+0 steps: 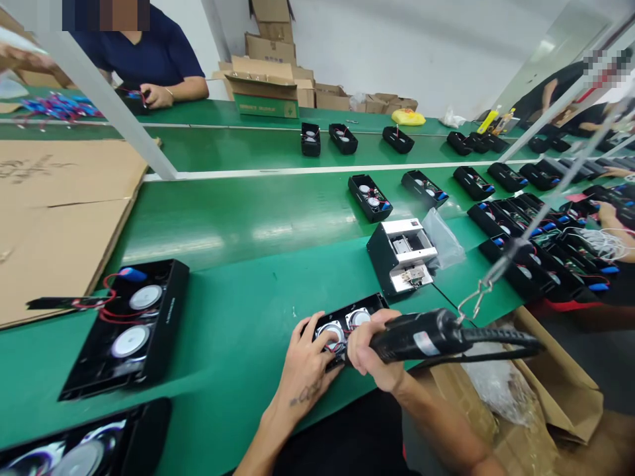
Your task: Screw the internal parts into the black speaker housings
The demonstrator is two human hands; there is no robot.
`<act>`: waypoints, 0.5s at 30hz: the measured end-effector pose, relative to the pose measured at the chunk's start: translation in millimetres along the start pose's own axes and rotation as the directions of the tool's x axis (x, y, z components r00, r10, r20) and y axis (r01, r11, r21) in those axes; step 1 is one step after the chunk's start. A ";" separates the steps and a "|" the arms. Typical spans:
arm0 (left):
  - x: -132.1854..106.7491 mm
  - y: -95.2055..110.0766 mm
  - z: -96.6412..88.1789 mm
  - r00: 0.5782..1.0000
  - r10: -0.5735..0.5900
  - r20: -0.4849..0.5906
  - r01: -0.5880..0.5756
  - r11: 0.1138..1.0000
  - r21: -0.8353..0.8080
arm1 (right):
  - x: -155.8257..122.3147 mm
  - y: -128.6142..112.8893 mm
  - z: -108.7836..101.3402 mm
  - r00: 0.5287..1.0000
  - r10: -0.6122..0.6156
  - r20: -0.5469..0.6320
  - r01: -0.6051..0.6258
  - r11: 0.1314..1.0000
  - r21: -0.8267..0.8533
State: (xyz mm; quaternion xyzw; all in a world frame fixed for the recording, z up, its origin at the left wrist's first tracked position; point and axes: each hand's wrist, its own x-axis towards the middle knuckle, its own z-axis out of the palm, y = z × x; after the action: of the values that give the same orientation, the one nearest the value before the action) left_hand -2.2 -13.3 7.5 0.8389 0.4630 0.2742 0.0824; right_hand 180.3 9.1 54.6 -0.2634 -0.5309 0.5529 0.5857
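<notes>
In the head view, a black speaker housing [373, 303] with two round white-and-silver speaker drivers [358, 318] lies on the green bench in front of me. My left hand [308, 360] grips its near-left end, with fingertips reaching in over one driver. My right hand [371, 349] is closed around a black electric screwdriver [421, 336], which is tilted down toward the housing and hangs by a hook from a cord. The screwdriver's tip is hidden behind my right hand. Beyond the housing stands a small black-and-white machine [403, 256].
More open housings [166, 324] lie at the left, and several line the belt [258, 205] and fill the right side. Flattened cardboard [59, 211] covers the left. An open carton [555, 377] stands low at right. Across the line sits a co-worker [163, 59].
</notes>
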 end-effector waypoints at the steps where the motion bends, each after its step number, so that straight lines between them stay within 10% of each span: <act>1: -0.1 -0.1 0.3 1.000 -0.003 0.002 0.003 1.000 -0.003 | 2.6 -3.0 0.7 0.999 -0.048 0.000 0.048 0.998 0.050; 15: 0.8 -2.1 2.9 0.999 -0.011 -0.036 0.010 1.000 -0.029 | 7.8 6.8 12.9 0.993 -0.112 -0.037 0.113 0.992 0.046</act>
State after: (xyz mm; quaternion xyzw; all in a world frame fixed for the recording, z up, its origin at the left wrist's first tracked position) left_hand -1.8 -11.2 4.5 0.8301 0.4646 0.2958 0.0875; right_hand 164.6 14.4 54.9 -0.2284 -0.5213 0.5270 0.6311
